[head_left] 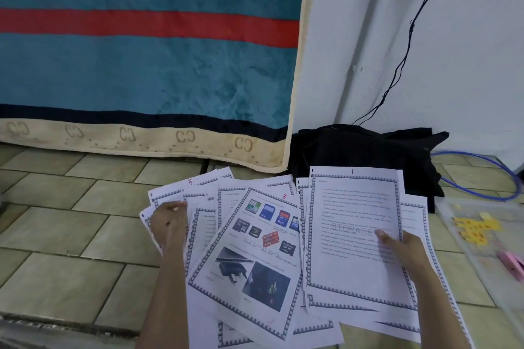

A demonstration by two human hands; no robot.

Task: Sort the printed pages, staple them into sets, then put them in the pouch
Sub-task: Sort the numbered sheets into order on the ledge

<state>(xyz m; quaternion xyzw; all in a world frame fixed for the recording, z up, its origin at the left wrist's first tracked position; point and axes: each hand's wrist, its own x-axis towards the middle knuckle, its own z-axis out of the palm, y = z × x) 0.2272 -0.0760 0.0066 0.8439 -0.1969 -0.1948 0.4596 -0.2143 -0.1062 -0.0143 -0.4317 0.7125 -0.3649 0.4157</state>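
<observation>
Several printed pages with patterned borders lie fanned out on the tiled floor. A picture page marked 8 [252, 252] shows memory cards and sits in the middle. My right hand [402, 249] grips a small stack whose top sheet is a text page marked 1 [354, 224], thumb on its face. My left hand [170, 221] rests with curled fingers on the left pages, near a sheet marked 5 [198, 183]. A clear plastic pouch [482, 235] lies at the right with yellow bits inside. A pink stapler [511, 265] lies on it.
A teal blanket with a red stripe [147, 65] hangs behind. A black bag [363, 150] sits against the white wall, with a black cable [408, 45] above it. A blue cable loop [487, 178] lies on the floor at the right.
</observation>
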